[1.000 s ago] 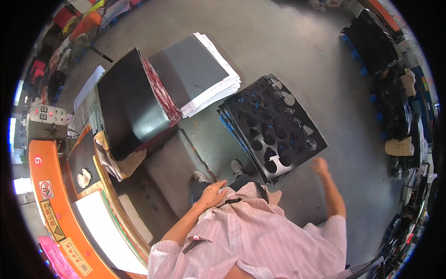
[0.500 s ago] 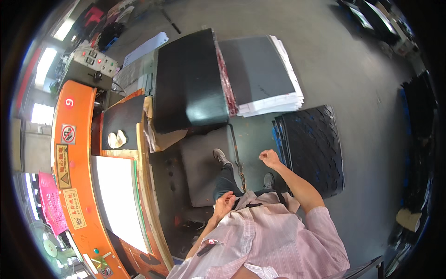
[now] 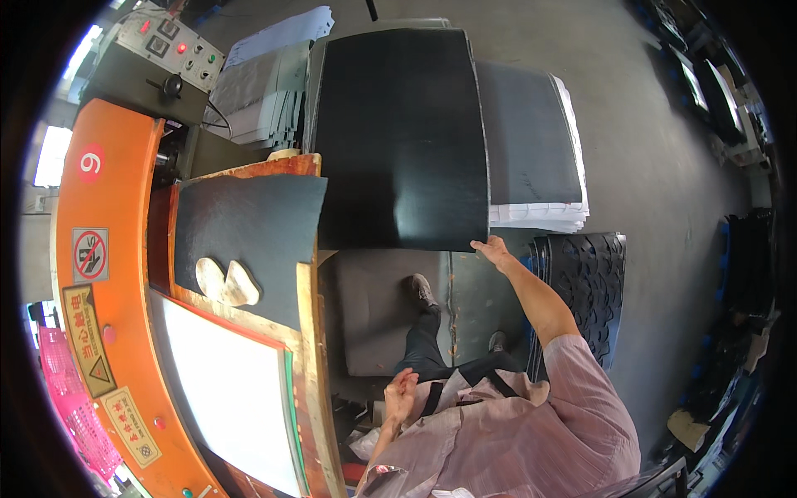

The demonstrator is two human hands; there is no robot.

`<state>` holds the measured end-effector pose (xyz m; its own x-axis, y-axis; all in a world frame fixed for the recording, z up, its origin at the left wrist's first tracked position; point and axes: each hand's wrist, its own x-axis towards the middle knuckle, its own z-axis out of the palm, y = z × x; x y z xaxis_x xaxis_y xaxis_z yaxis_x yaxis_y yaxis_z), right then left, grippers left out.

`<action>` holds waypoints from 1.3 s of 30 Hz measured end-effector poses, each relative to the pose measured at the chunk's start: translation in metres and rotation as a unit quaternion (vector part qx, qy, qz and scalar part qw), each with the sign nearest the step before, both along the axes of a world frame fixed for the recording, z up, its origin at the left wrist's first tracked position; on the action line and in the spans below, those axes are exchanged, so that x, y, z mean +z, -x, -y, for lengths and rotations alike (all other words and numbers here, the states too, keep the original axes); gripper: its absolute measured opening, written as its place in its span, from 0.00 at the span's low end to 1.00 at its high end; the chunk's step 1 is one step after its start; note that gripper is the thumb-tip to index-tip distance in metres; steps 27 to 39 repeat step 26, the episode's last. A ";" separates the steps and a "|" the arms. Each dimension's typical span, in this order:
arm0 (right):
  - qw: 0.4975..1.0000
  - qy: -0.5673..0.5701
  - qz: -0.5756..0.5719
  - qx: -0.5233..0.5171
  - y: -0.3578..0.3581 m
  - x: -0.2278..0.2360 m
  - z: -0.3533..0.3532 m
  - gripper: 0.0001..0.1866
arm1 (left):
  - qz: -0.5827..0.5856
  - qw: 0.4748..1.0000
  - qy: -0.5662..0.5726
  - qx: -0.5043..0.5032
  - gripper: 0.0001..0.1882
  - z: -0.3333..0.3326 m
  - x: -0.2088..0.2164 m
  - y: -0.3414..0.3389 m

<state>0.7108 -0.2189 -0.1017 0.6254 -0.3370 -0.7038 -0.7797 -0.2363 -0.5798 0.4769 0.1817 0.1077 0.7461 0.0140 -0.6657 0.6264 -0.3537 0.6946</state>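
Observation:
A large black sheet (image 3: 398,124), smooth and slightly glossy, lies over a stack ahead of me. My right hand (image 3: 493,250) pinches its near right corner between thumb and fingers. My left hand (image 3: 400,396) hangs in front of my waist, its fingers loosely bent and apart from any object. On the left, a dark sheet (image 3: 249,216) covers the wooden-edged bed of an orange machine (image 3: 108,274). Two pale, sole-shaped pieces (image 3: 226,282) rest near the front of that dark sheet. Closer to me lies a bright white board (image 3: 228,390).
Right of the black sheet stands a stack of grey sheets with white edges (image 3: 531,141). Nearer, black sheets with cut-out shapes (image 3: 585,286) are piled on the floor. A control box (image 3: 170,46) with knobs sits behind the machine. Clear plastic sheets (image 3: 257,91) lie at the back left.
My right hand has moved forward from above the floor to the black sheet's corner and closed on it. The view has shifted toward the machine. My left hand stays near my waist.

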 end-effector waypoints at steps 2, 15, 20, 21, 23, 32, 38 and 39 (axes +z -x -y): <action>0.998 0.028 -0.056 -0.028 -0.011 -0.001 -0.004 0.37 | 0.011 1.000 -0.003 -0.001 0.22 -0.013 0.001 -0.015; 0.936 -0.206 -0.072 -0.275 -0.023 0.013 -0.015 0.10 | 0.077 0.996 0.022 -0.034 0.25 0.059 0.019 -0.092; 0.982 -0.176 0.003 -0.075 -0.034 0.049 -0.009 0.17 | 0.020 0.996 0.080 -0.021 0.23 0.094 0.017 -0.061; 0.986 -0.167 -0.006 -0.010 -0.045 0.067 -0.007 0.18 | 0.011 0.996 0.091 -0.007 0.22 0.093 0.018 -0.054; 0.979 -0.176 0.103 0.030 -0.083 0.115 -0.034 0.22 | 0.054 0.995 0.082 0.023 0.19 0.088 0.013 -0.050; 0.944 -0.168 0.259 0.114 -0.124 0.211 -0.066 0.21 | 0.154 0.979 0.093 0.101 0.18 0.080 -0.001 -0.064; 0.944 -0.168 0.259 0.114 -0.124 0.211 -0.066 0.21 | 0.154 0.979 0.093 0.101 0.18 0.080 -0.001 -0.064; 0.944 -0.168 0.259 0.114 -0.124 0.211 -0.066 0.21 | 0.154 0.979 0.093 0.101 0.18 0.080 -0.001 -0.064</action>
